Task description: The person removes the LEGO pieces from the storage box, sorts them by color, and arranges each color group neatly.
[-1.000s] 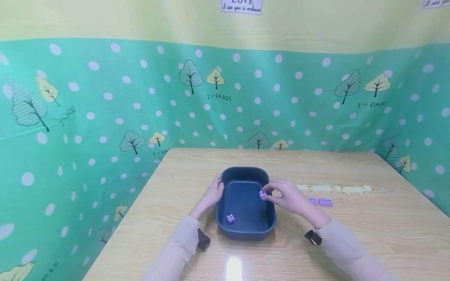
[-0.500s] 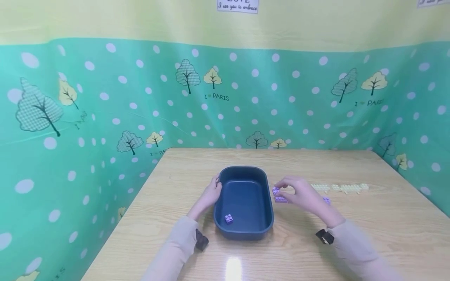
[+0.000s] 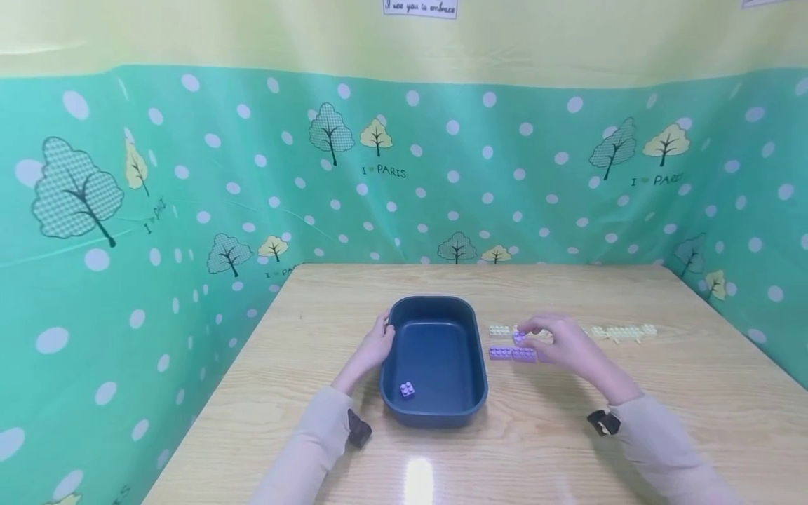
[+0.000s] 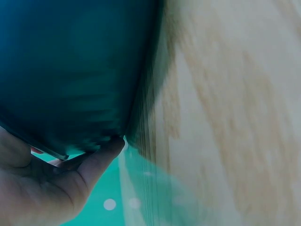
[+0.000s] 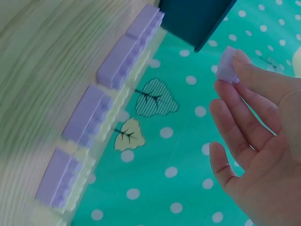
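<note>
My right hand pinches a small purple building block between thumb and fingertips, above the table to the right of a dark blue bin. The right wrist view shows this same block held up, with the remaining fingers spread below it. My left hand grips the left wall of the bin; in the left wrist view, a digit lies along the bin's outer wall. One small purple block sits inside the bin near its front left corner.
Several long purple blocks lie in a row right of the bin, partly hidden by my right hand in the head view. Behind them runs a row of pale yellow blocks. A patterned green and yellow curtain surrounds the wooden table.
My right hand has moved right with the purple block, from over the bin's right rim to above the rows of blocks. The left hand stays on the bin.
</note>
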Available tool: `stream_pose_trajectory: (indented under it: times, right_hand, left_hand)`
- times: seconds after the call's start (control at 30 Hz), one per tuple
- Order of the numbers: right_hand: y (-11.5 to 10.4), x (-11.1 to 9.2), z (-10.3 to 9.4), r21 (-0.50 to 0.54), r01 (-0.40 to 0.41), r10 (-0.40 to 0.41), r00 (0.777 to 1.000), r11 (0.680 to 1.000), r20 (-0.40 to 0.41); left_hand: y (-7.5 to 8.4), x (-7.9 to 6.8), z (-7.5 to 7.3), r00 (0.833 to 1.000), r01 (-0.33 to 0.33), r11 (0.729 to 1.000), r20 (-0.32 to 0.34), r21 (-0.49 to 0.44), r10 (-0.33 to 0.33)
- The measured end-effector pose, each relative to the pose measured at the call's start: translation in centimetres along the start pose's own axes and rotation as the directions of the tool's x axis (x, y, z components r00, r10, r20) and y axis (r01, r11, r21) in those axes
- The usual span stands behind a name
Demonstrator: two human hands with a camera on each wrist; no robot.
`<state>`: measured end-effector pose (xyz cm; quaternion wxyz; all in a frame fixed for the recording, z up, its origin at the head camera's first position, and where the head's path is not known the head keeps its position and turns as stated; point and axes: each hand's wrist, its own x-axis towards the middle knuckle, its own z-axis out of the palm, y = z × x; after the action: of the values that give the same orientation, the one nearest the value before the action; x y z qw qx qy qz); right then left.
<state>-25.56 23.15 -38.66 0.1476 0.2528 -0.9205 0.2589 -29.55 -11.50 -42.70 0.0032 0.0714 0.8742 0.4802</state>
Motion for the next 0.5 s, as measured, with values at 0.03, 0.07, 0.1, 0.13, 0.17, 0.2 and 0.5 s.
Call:
stream_pose_trajectory:
  times: [0.03, 0.07, 0.1, 0.13, 0.17, 0.2, 0.5]
  right_hand:
    - [0.2, -0.1, -0.1, -0.003, -0.009, 0.009, 1.0, 1.0, 0.002]
    - [0.4, -0.2, -0.3, -0.006, -0.019, 0.019, 1.0, 1.0, 0.003]
    - [0.5, -0.3, -0.4, -0.008, -0.029, 0.029, 1.0, 1.0, 0.003]
    - [0.7, -0.4, -0.5, -0.01, -0.038, 0.038, 0.999, 0.999, 0.003]
    - [0.8, -0.5, -0.7, -0.013, -0.047, 0.047, 0.999, 0.999, 0.005]
    - [1.0, -0.6, -0.8, -0.015, -0.052, 0.053, 0.999, 0.999, 0.005]
    - [2.7, -1.6, -2.3, -0.048, -0.1, 0.1, 0.995, 0.994, -0.011]
  left_hand:
    - [0.0, 0.0, 0.0, 1.0, 0.003, 1.0, 0.002, -0.001, -0.003]
    - [0.0, 0.0, 0.0, 1.0, 0.0, 1.0, 0.003, -0.001, 0.0]
    - [0.1, 0.0, 0.0, 1.0, 0.001, 1.0, 0.003, -0.004, -0.001]
    - [0.1, 0.0, 0.0, 1.0, 0.004, 1.0, 0.004, -0.008, -0.004]
    - [0.1, 0.0, 0.0, 1.0, 0.006, 1.0, 0.003, -0.012, -0.006]
    - [0.2, 0.0, 0.0, 1.0, 0.007, 1.0, 0.003, -0.014, -0.007]
    - [0.3, -0.1, -0.1, 1.0, 0.012, 1.0, 0.011, -0.018, -0.012]
